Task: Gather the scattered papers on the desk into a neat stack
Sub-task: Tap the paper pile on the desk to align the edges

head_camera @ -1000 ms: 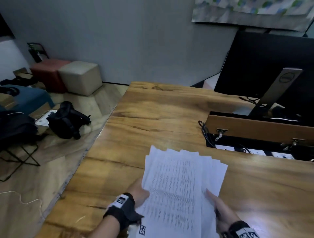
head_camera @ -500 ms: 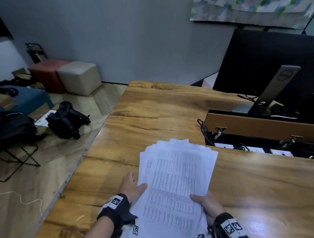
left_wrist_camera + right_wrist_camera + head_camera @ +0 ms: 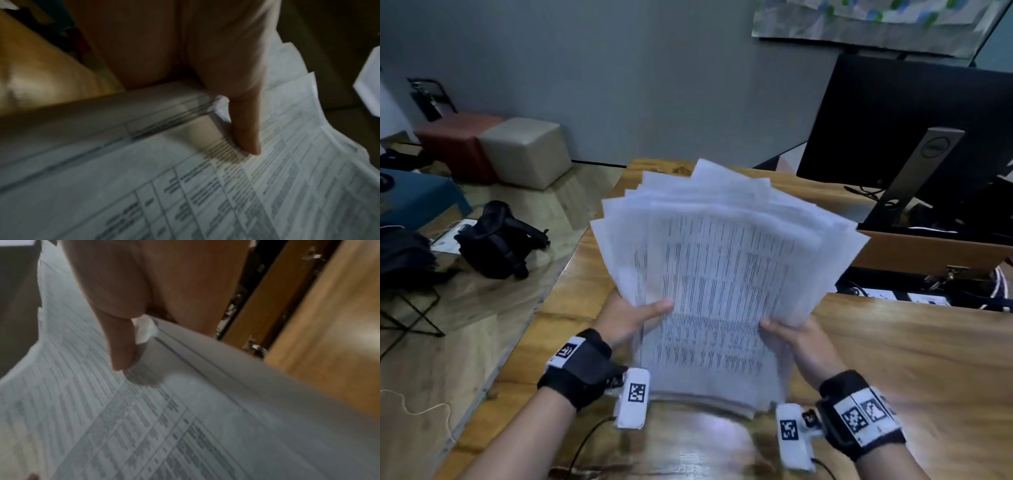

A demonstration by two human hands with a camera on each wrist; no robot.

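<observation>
Head view, left hand (image 3: pixel 631 317): thumb over, fingers behind, pinching the printed papers (image 3: pixel 722 274) at their left edge.
Papers: upright above the wooden desk (image 3: pixel 914 359), tops fanned, likely for squaring the bottom edge.
Right hand (image 3: pixel 799 339): pinching their right edge.
Change: earlier they lay flat on the desk.
</observation>
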